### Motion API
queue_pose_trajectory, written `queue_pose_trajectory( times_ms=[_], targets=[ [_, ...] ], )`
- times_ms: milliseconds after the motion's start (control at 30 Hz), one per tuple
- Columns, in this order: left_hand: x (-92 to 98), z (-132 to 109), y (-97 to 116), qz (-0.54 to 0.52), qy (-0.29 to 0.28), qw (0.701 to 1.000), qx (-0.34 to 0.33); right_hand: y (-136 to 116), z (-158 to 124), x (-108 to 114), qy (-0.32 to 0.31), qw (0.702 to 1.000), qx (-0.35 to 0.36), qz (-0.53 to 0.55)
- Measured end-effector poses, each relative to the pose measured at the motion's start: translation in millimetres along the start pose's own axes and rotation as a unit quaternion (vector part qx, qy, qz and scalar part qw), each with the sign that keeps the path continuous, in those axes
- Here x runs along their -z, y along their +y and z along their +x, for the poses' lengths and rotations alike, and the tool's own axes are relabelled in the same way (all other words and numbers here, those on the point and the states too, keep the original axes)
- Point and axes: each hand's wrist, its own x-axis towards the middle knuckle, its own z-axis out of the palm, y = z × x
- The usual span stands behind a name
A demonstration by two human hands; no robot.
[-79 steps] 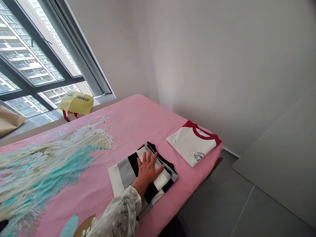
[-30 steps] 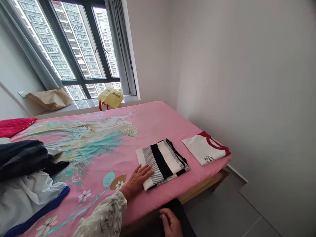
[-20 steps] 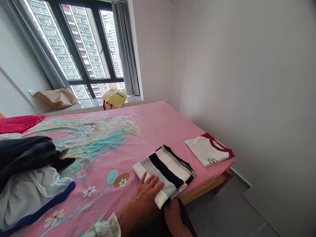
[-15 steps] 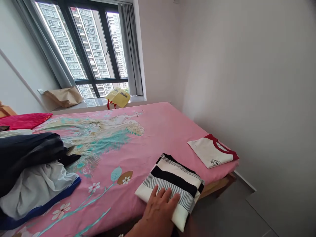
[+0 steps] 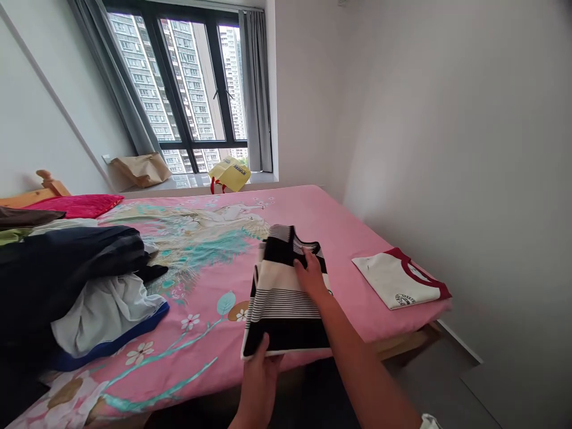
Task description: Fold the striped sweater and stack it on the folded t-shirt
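Note:
A folded striped shirt (image 5: 279, 277) in black, cream and thin lines is held up over the near edge of the bed, its dark collar at the far right corner. My left hand (image 5: 259, 378) grips the shirt's near edge, thumb on top and the other fingers underneath. Near the collar, my right hand (image 5: 311, 277) is closed on the shirt; some of its fingertips are hidden. Farther right, a folded white T-shirt (image 5: 384, 277) with dark red collar and sleeves lies flat at the corner of the bed.
A heap of dark clothes (image 5: 84, 268) lies on the left of the pink bed sheet (image 5: 214, 357), with a grey-white garment (image 5: 107, 316) under it. Behind are a red pillow (image 5: 89, 205), a paper bag (image 5: 143, 170) and a yellow bag (image 5: 230, 173). A wall (image 5: 447, 149) stands to the right.
The striped shirt has been lifted off the bed and turned. My left hand, flat on it before, now grips its near edge; my right hand has come into view on it.

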Motion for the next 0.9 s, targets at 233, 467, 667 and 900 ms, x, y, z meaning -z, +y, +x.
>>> queue_pose_trajectory(
  times_ms=[233, 467, 667, 900],
  targets=[
    [74.5, 16, -23, -0.116, 0.054, 0.975, 0.183, 65, -87, 25, 0.028, 0.99, -0.132, -0.033],
    [77.2, 43, 10, 0.001, 0.066, 0.981, 0.183, 75, -127, 67, -0.08, 0.981, -0.162, -0.077],
    [87.9, 51, 6, 0.098, 0.02, 0.981, 0.164, 64, -121, 67, -0.131, 0.967, -0.19, -0.105],
    [90.8, 46, 6, 0.127, 0.034, 0.975, 0.179, 64, -125, 71, -0.148, 0.968, -0.198, -0.045]
  ],
)
